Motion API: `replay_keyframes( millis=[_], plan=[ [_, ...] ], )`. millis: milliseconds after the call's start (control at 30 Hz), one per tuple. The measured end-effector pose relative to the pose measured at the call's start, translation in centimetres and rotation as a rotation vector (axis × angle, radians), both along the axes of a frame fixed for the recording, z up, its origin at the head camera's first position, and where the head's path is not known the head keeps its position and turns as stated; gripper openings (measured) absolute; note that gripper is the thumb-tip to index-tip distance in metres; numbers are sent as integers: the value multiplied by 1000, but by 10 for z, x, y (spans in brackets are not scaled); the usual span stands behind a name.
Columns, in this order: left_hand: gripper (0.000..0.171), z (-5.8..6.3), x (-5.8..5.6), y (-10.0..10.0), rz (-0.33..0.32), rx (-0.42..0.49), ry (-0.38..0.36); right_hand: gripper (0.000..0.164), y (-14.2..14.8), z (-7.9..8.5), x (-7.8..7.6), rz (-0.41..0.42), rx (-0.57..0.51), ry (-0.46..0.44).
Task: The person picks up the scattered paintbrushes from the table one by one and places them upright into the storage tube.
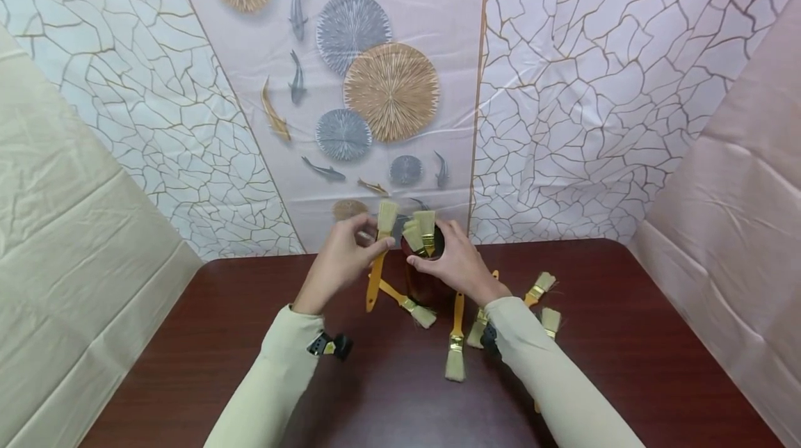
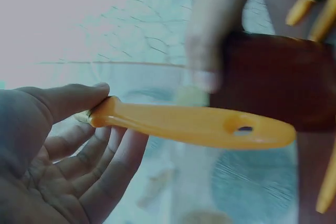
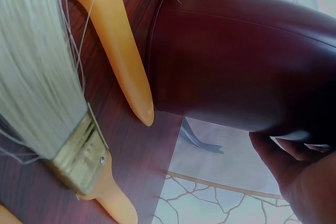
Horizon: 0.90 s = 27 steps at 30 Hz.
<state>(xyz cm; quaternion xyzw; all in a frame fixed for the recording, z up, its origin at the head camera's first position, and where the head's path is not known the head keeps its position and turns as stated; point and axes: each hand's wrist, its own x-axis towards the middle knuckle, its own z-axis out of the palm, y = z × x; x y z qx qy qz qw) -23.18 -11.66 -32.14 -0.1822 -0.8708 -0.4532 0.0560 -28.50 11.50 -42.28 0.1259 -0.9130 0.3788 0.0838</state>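
Between thumb and fingers my left hand [image 1: 334, 257] pinches a paintbrush [image 1: 375, 284] near its metal band, bristles up and yellow handle hanging down. The left wrist view shows that handle [image 2: 194, 125] pointing toward a dark red-brown cylindrical container [image 2: 278, 82]. My right hand [image 1: 459, 260] grips this container near its top, fingers round the far side, as the right wrist view shows along its wall [image 3: 236, 61]. Brushes [image 1: 427, 229] stand inside with bristles above the rim; their handles are hidden. The held brush is just left of the container.
Loose paintbrushes lie on the dark wooden table [image 1: 388, 392]: one brush [image 1: 417, 312] by the container's foot, another brush [image 1: 455, 357] in front, and several more to the right, such as one brush [image 1: 539, 288], partly under my right arm. Patterned cloth [image 1: 563, 100] hangs behind.
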Motion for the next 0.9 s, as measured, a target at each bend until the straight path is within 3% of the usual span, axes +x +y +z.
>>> replay_keyframes(
  millis=[233, 433, 533, 667, 900],
  plan=[
    [20, 43, -8, 23, -6, 91, 134, 110, 2, 3, 0, 7, 6, 15],
    [20, 59, -21, 43, -1, 125, 223, 115, 3, 2, 2, 23, -8, 2],
    [20, 56, -33, 53, -17, 153, 220, 119, 2, 0, 2, 27, -7, -5],
    [19, 42, -46, 64, -46, 153, 174, 120, 2, 0, 2, 21, 5, 5],
    [22, 22, -58, 70, -58, -7, 105, 110, 1, 1, 1, 15, 8, 14]
  ],
)
